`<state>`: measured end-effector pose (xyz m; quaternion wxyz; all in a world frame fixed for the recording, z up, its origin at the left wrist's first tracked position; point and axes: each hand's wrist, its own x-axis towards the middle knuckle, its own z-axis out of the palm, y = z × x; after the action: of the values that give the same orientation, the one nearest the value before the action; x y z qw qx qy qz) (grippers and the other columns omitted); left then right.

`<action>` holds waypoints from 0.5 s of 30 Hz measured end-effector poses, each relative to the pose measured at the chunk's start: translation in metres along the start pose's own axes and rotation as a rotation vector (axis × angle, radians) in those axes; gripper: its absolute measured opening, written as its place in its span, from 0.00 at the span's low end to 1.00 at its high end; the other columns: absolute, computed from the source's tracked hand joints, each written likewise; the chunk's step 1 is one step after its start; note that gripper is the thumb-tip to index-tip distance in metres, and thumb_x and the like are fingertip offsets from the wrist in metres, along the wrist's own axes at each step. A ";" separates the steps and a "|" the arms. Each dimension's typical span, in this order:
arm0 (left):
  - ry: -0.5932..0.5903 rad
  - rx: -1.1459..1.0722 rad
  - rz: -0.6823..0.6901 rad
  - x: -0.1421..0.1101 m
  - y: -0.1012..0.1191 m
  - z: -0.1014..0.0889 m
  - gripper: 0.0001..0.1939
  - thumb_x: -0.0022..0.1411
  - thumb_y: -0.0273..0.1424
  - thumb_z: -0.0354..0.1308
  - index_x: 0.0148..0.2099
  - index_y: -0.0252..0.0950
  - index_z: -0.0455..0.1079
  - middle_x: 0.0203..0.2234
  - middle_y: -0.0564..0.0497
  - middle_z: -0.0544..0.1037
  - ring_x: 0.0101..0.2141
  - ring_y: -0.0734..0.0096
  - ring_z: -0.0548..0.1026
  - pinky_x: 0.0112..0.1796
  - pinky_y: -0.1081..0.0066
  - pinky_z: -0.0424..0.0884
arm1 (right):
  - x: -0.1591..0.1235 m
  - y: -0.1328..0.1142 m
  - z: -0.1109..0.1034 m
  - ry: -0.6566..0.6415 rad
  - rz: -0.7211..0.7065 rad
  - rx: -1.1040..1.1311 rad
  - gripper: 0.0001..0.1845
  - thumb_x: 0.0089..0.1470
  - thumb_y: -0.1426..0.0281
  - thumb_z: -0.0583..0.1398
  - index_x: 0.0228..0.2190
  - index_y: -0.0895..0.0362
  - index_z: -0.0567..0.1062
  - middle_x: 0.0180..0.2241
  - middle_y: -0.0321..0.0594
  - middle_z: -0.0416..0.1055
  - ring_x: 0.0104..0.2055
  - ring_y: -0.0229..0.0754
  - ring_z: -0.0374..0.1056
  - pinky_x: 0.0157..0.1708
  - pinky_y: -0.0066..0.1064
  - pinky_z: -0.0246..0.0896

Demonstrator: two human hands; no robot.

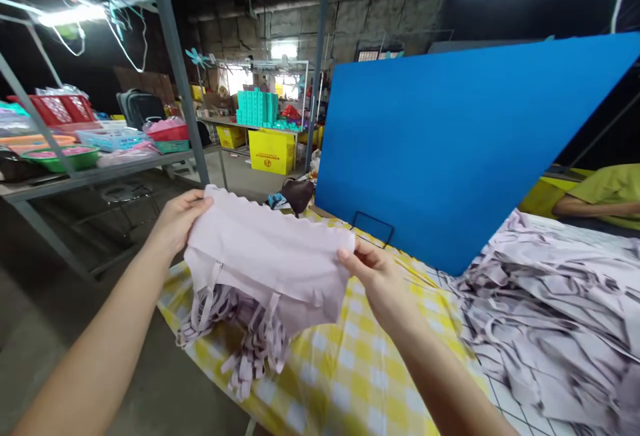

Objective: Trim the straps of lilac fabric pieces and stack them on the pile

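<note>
A pale lilac strappy garment (270, 243), which looks like a bra top with a scalloped edge, is stretched out between my two hands. My left hand (177, 219) pinches its upper left corner. At the upper right corner, my right hand (367, 263) grips the cloth between thumb and fingers. Two thin straps run down the garment's front. Below and behind it, a bunch of lilac straps (255, 349) lies over the table's near edge; the held cloth partly hides it.
A yellow checked cloth (350, 369) covers the table. Heaped lilac garments (555, 316) lie at right, near a co-worker's arm (595, 207). A large blue board (440, 156) stands behind, with a black wire stand (373, 226) at its base. Metal posts and a loaded table (100, 179) are left.
</note>
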<state>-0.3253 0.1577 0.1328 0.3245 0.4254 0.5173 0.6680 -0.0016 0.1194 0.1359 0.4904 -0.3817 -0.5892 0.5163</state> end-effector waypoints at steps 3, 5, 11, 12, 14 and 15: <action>-0.031 0.341 -0.017 0.031 -0.049 -0.007 0.17 0.40 0.41 0.62 0.31 0.35 0.70 0.21 0.54 0.75 0.22 0.71 0.71 0.22 0.77 0.62 | 0.038 0.056 0.017 0.082 0.109 -0.174 0.14 0.44 0.58 0.59 0.26 0.57 0.73 0.21 0.32 0.68 0.23 0.35 0.61 0.26 0.28 0.57; -0.066 0.566 -0.035 0.046 -0.084 -0.004 0.11 0.44 0.38 0.59 0.29 0.35 0.71 0.22 0.52 0.77 0.26 0.67 0.73 0.24 0.76 0.63 | 0.057 0.097 0.022 0.120 0.158 -0.259 0.12 0.44 0.62 0.59 0.19 0.58 0.69 0.15 0.30 0.61 0.20 0.33 0.57 0.23 0.27 0.53; -0.095 0.817 -0.109 0.060 -0.132 0.007 0.04 0.47 0.31 0.56 0.26 0.37 0.71 0.23 0.52 0.78 0.32 0.63 0.75 0.30 0.76 0.63 | 0.079 0.168 0.018 0.166 0.290 -0.522 0.13 0.54 0.67 0.58 0.22 0.60 0.68 0.18 0.29 0.62 0.19 0.31 0.58 0.20 0.24 0.55; -0.107 0.852 -0.116 0.059 -0.132 0.006 0.05 0.48 0.31 0.56 0.27 0.37 0.71 0.24 0.52 0.78 0.33 0.63 0.74 0.31 0.75 0.63 | 0.079 0.170 0.016 0.174 0.304 -0.563 0.12 0.56 0.67 0.57 0.25 0.61 0.69 0.21 0.30 0.64 0.21 0.31 0.60 0.22 0.25 0.58; -0.141 0.921 -0.130 0.060 -0.132 0.001 0.06 0.49 0.31 0.55 0.30 0.37 0.72 0.24 0.53 0.78 0.34 0.62 0.74 0.34 0.73 0.64 | 0.080 0.171 0.016 0.206 0.321 -0.638 0.10 0.55 0.67 0.58 0.27 0.61 0.70 0.25 0.31 0.67 0.25 0.32 0.63 0.26 0.26 0.61; -0.148 0.958 -0.145 0.062 -0.133 -0.001 0.07 0.50 0.31 0.54 0.31 0.36 0.72 0.23 0.52 0.78 0.33 0.60 0.74 0.34 0.70 0.65 | 0.080 0.171 0.016 0.224 0.324 -0.666 0.09 0.54 0.69 0.59 0.25 0.61 0.70 0.24 0.31 0.66 0.25 0.32 0.63 0.27 0.27 0.61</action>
<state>-0.3534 0.2451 0.0186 0.1738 0.5358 0.7705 0.2984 -0.0453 0.2219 -0.0172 0.3130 -0.6623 -0.5993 0.3228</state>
